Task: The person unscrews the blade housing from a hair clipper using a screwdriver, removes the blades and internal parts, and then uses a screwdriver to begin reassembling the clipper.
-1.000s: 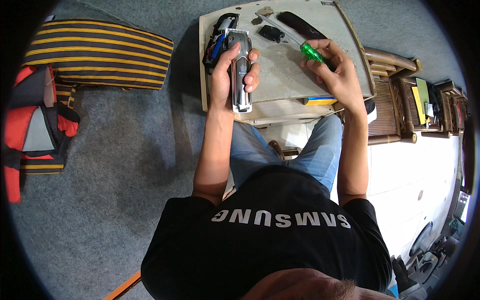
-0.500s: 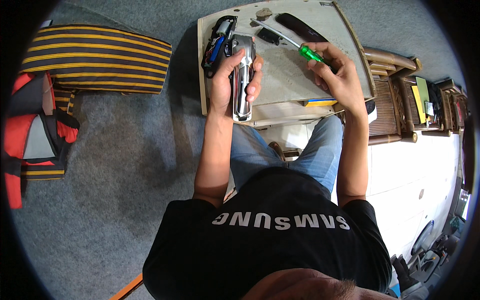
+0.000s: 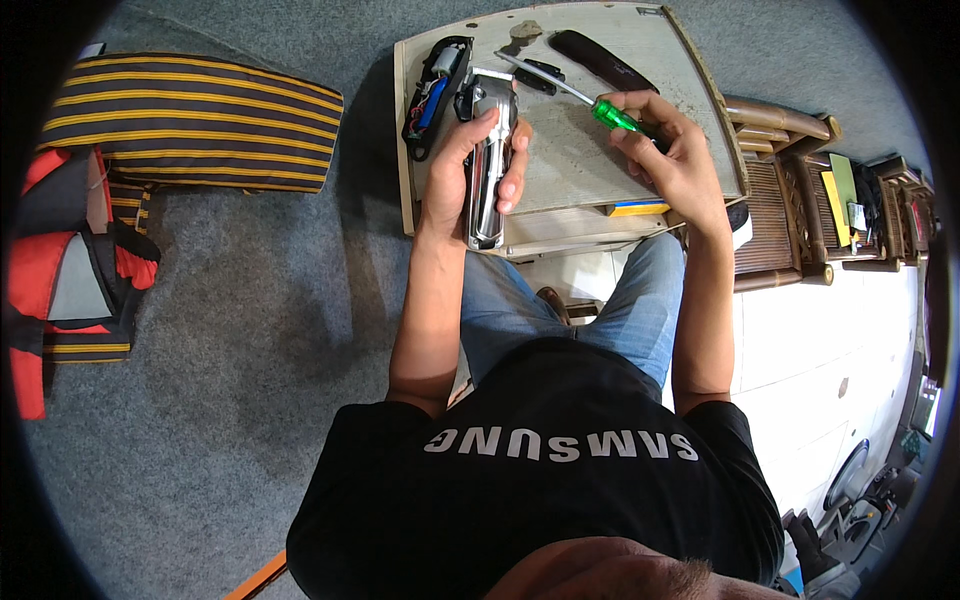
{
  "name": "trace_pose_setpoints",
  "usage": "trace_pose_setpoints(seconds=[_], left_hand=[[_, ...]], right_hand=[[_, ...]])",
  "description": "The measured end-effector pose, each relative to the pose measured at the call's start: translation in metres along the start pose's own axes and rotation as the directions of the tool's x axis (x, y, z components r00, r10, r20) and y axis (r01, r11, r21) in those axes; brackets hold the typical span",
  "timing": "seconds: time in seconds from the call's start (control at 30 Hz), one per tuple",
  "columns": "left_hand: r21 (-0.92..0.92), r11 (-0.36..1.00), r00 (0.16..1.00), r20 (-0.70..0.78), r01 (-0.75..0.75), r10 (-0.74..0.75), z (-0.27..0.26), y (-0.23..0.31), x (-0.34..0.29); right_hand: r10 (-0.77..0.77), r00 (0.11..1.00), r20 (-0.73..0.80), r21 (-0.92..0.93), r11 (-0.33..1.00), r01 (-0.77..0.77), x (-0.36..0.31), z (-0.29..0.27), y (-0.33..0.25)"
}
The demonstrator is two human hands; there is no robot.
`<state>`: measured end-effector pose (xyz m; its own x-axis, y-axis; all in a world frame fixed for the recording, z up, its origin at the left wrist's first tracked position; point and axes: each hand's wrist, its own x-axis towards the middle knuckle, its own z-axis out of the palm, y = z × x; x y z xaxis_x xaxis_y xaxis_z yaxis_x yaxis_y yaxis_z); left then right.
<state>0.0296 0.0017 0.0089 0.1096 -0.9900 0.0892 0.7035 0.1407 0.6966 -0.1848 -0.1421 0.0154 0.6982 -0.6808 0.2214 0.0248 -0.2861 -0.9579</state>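
Observation:
My left hand (image 3: 450,180) is wrapped round a shiny silver hair clipper (image 3: 488,165), its blade end pointing away from me over the near left of the small table (image 3: 590,160). My right hand (image 3: 675,150) grips a screwdriver (image 3: 612,114) by its clear green handle. The thin metal shaft slants away to the left, and its tip lies beyond the clipper's blade, apart from it. Beside the clipper on the left lies an opened black housing (image 3: 436,100), showing a motor, a blue cylindrical part and wires.
A long black cover-like piece (image 3: 600,60) and a small black part (image 3: 540,76) lie on the table's far side. A striped cushion (image 3: 200,120) and a red-black fabric item (image 3: 80,270) are on the left. Bamboo furniture (image 3: 775,215) stands at the right.
The clipper has turned slightly in my left hand, so its blade and side lever show more plainly. My right hand with the screwdriver has shifted a little to the left.

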Motion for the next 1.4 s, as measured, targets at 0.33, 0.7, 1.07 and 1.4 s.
trace_pose_setpoints(seconds=[0.33, 0.7, 1.07, 1.4], left_hand=[[0.066, 0.998, 1.0, -0.026, -0.004, 0.005, 0.0046, -0.0002, -0.0009], [0.059, 0.998, 1.0, -0.028, -0.013, 0.015, 0.0058, -0.0014, -0.0008], [0.075, 0.997, 0.999, -0.032, -0.013, 0.015, 0.0082, -0.0006, -0.0009], [0.091, 0.996, 0.999, -0.03, -0.011, 0.014, 0.0087, -0.0003, -0.0013]], right_hand=[[0.009, 1.0, 0.022, 0.001, 1.0, -0.009, -0.0004, -0.0008, -0.0004], [0.02, 0.999, 0.032, -0.018, 1.0, -0.02, -0.0008, -0.0007, -0.003], [0.026, 0.999, 0.033, -0.039, 0.999, -0.025, -0.0012, -0.0008, -0.0023], [-0.011, 0.999, 0.031, -0.072, 0.997, 0.013, -0.0005, -0.0012, 0.002]])
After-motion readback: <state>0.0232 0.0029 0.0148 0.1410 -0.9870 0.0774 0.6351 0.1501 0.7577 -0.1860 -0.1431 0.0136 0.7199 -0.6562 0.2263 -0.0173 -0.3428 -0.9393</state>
